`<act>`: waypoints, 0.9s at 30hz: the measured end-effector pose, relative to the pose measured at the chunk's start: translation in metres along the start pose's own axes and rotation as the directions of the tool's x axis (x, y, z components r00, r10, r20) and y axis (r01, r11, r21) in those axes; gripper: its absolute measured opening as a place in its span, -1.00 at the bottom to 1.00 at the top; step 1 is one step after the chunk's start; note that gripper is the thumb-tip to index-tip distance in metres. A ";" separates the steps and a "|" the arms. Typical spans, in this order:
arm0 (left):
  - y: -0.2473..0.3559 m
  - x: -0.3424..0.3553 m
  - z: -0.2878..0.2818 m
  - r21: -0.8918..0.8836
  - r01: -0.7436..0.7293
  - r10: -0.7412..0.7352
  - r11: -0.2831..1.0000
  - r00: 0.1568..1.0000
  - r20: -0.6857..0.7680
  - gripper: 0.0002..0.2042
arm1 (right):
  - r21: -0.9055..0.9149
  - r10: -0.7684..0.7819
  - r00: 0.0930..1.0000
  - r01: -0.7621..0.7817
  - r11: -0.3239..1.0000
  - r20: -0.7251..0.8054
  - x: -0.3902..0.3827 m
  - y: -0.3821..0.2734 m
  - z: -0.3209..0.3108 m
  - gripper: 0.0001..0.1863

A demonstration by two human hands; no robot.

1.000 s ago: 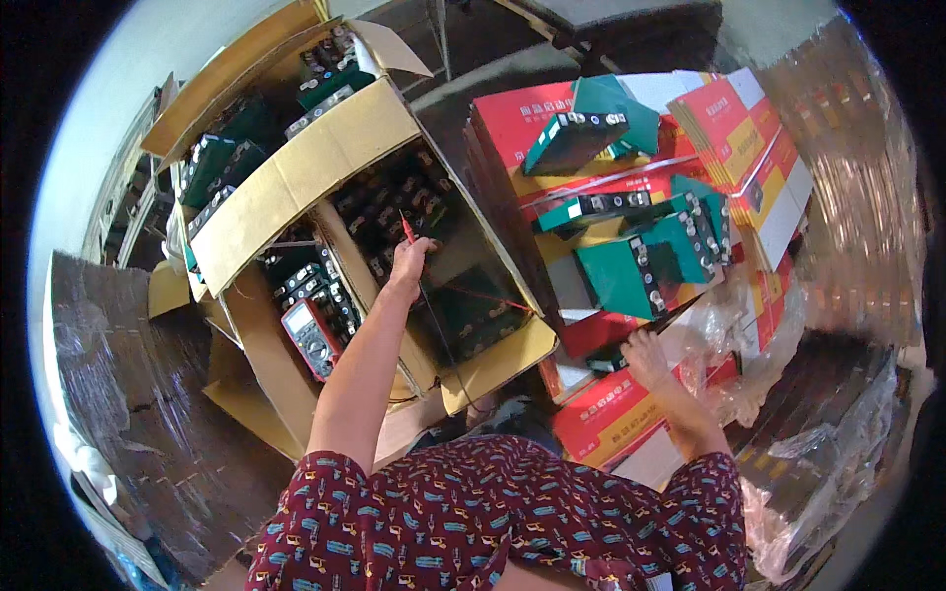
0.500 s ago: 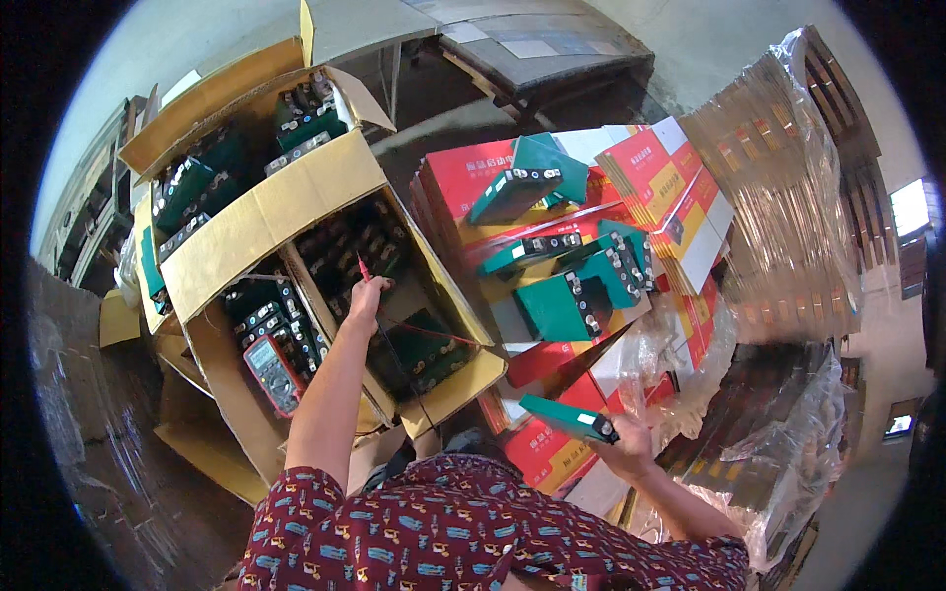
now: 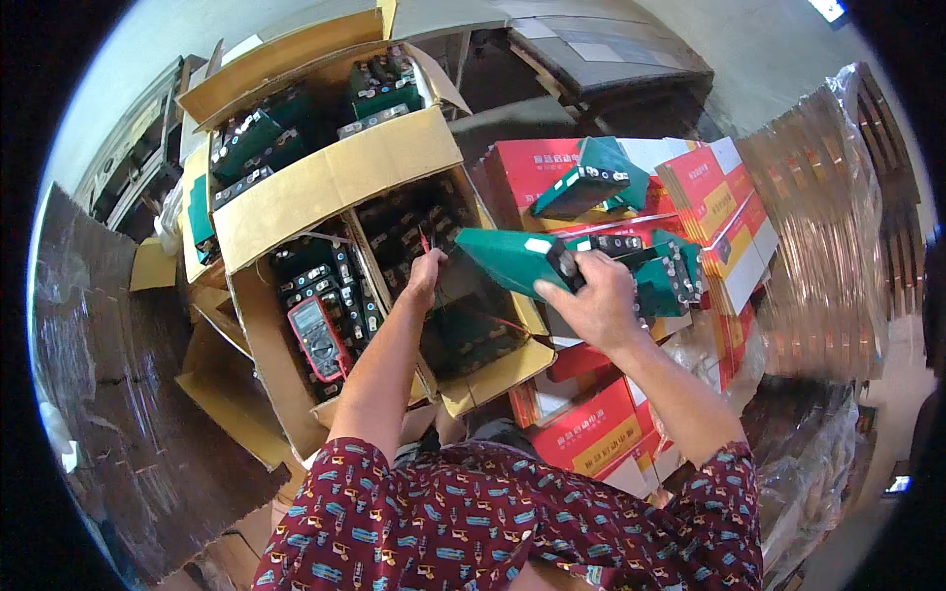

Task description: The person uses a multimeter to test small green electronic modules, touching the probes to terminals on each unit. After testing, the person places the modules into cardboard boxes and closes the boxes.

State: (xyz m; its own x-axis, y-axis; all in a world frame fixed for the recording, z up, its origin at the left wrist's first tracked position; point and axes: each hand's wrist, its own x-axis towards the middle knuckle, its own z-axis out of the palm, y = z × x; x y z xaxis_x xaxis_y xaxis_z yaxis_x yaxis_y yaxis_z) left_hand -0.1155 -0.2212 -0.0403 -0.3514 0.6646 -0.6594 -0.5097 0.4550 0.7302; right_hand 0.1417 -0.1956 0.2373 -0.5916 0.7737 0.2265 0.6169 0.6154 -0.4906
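A green prismatic battery cell [image 3: 507, 258] with a black terminal end is gripped in my right hand [image 3: 603, 303], tilted beside the right edge of the near carton. My left hand [image 3: 425, 278] is closed on a red test probe [image 3: 425, 240] over that carton; whether a second probe is in it I cannot tell. The red multimeter [image 3: 317, 337] rests on battery cells [image 3: 340, 271] in the carton's left compartment. In the right compartment, more dark cells [image 3: 399, 222] stand in shadow. Several green cells [image 3: 670, 279] lie on the red and white flat cartons.
The near cardboard carton [image 3: 340, 187] has its flaps up, and behind it another carton [image 3: 286, 49] holds green cells. Stacked red printed cartons [image 3: 591, 433] fill the right side. Plastic-wrapped cardboard [image 3: 808, 236] stands farther right; a dark table [image 3: 611, 64] is at the back.
My right hand has raised the battery cell from the lower right toward the near carton. My left hand keeps the probe over the carton. The whole view has shifted.
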 end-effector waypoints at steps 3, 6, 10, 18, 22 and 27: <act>0.008 -0.005 0.013 -0.032 0.052 -0.054 0.998 0.996 -0.070 -0.71 | -0.055 0.086 0.986 -0.079 0.995 0.141 0.029 0.001 0.025 -0.63; 0.006 0.007 -0.002 -0.024 0.023 -0.026 0.999 0.990 -0.142 -0.70 | -0.182 0.041 0.960 0.011 0.983 0.275 0.054 0.000 0.055 -0.69; 0.006 0.000 0.010 -0.125 0.048 -0.065 0.991 0.989 -0.136 -0.72 | -0.329 0.138 0.885 0.018 0.944 0.445 0.083 0.004 0.092 -0.67; 0.013 -0.001 0.002 -0.223 0.069 -0.091 0.972 0.992 -0.089 -0.73 | -0.339 0.056 0.806 0.184 0.922 0.589 0.080 0.035 0.176 -0.82; 0.005 0.010 0.001 -0.195 0.056 -0.083 0.979 0.988 -0.130 -0.73 | -0.326 -0.119 0.737 0.430 0.842 0.666 0.071 0.052 0.215 -0.88; -0.007 0.021 -0.005 -0.196 0.068 -0.095 0.978 0.987 -0.129 -0.74 | -0.294 -0.245 0.613 0.643 0.707 0.752 0.072 0.070 0.251 -0.82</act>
State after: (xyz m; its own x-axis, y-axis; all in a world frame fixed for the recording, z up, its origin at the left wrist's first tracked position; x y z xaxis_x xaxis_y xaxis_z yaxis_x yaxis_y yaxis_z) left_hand -0.1231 -0.2129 -0.0600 -0.3994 0.5367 -0.7432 -0.6769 0.3741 0.6340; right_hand 0.0121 -0.1349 0.0085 -0.9034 0.2103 -0.3736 0.2081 0.9770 0.0467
